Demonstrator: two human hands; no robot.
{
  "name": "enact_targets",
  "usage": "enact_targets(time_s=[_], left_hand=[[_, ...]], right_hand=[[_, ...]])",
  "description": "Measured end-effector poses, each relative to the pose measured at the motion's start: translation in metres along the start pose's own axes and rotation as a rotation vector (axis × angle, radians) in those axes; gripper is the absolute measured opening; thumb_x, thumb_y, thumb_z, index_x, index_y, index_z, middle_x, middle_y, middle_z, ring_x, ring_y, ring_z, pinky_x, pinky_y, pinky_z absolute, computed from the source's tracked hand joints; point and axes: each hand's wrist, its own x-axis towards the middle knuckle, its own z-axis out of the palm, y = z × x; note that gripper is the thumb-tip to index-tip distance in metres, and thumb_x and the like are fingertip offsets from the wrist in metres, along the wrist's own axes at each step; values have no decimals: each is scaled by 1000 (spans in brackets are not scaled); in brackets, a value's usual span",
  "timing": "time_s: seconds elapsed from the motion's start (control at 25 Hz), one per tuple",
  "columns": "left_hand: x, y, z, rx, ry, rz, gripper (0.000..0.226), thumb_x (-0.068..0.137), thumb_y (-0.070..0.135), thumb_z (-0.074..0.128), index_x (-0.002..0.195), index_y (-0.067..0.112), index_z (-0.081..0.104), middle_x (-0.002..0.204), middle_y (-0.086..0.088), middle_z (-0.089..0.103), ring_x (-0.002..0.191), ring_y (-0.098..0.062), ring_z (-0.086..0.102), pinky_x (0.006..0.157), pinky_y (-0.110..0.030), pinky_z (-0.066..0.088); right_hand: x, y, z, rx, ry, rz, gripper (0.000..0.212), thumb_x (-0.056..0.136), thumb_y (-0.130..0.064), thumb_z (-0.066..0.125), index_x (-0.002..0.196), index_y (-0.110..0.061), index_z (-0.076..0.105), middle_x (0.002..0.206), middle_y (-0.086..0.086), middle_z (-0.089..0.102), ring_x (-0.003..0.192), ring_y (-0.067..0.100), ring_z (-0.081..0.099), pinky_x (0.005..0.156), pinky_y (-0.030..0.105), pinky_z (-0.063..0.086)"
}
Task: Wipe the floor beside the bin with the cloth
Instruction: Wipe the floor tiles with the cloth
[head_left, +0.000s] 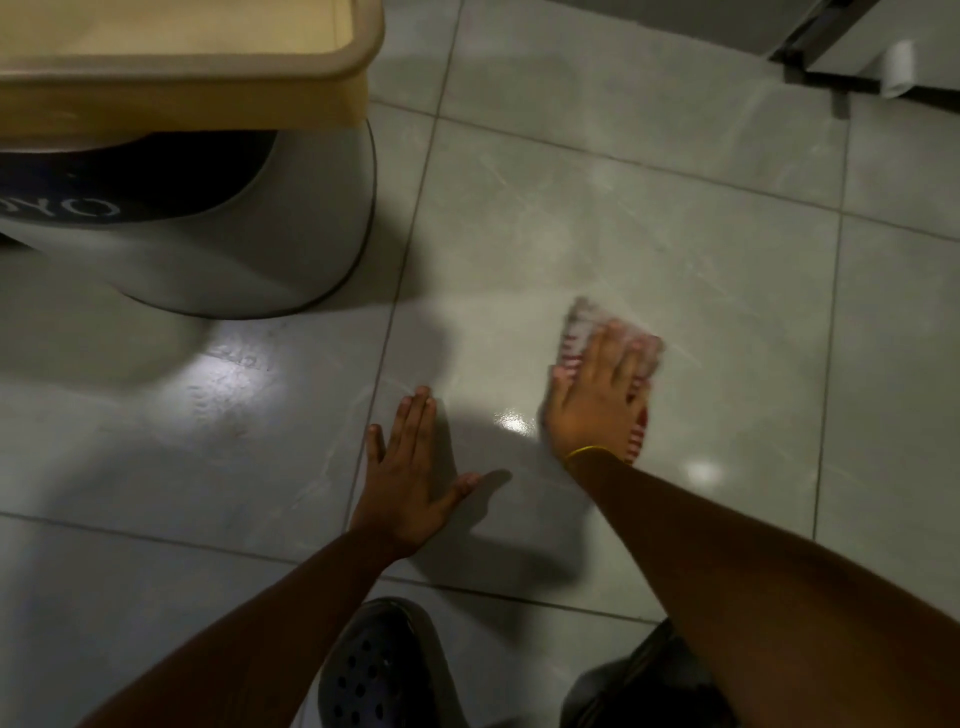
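In the upper left of the frame the bin (291, 223) is cut off by the left edge, and a beige rimmed tray-like thing (218, 78) above it hides its top — only the pale rounded side, a dark band with partly legible lettering and the dark base ring show. It stands on the tiled floor (649, 218), which is glossy and carries bright glare spots at lower centre that make the surface hard to read.

At lower centre the left hand (410, 478) lies palm down on the floor, fingers (415, 421) released, straight and close together, thumb splayed out to the right; it holds nothing. Its forearm runs down to the bottom left edge. Below it a dark perforated clog (374, 670) is cut off by the bottom edge.

Right of centre the right hand (597, 400) presses flat on the cloth (582, 327), fingers spread over it rather than clenched. The cloth — pale with red stripes — is blurred, and most of it is hidden under the palm; parts show beyond the fingertips and beside the wrist. It lies on the floor well to the right of the bin. A thin yellow band (587, 452) circles the wrist, and the forearm leaves at the lower right.

In the upper right corner a dark-framed fitting (831, 47) with a white cylindrical part is cut off and hard to identify.
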Motion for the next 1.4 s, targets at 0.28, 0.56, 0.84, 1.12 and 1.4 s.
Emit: enact_targets(time_s=[0.28,0.56,0.84,1.12,1.4], left_hand=[[0,2,-3,17,-16,-11,109,90,88,19,168,17,-7,176,3,-18,163,-18,-14,128,-56,-7],[-1,8,-6,41,-26,-32,105,92,85,8,169,14,-1,177,0,-16,164,-20,-13,129,-61,-2],[0,44,3,-10,82,-201,97,98,76,20,168,10,7,178,-7,3,164,-26,2,129,-52,3],[-5,141,28,-339,80,-212,72,96,32,57,158,3,35,152,-18,46,136,-33,46,118,-45,41],[48,189,3,-776,-4,-753,67,95,17,65,152,12,30,140,-18,65,125,-38,66,105,-45,55]], right_hand=[[-126,86,35,-108,-216,-685,77,104,-61,34,171,-28,14,181,-1,6,168,27,9,125,64,27],[-54,153,-10,73,-136,249,83,102,-61,14,171,-18,-2,180,11,-2,166,38,2,129,65,20],[-45,25,11,-89,-124,-392,79,105,-58,31,171,-17,13,179,9,12,166,38,11,132,58,16],[-93,99,-9,-86,-196,-192,58,103,-52,47,158,-36,38,172,11,30,155,40,34,112,64,41],[-56,65,-48,756,-354,493,42,83,-30,85,119,-26,64,113,9,79,96,30,73,94,42,62]])
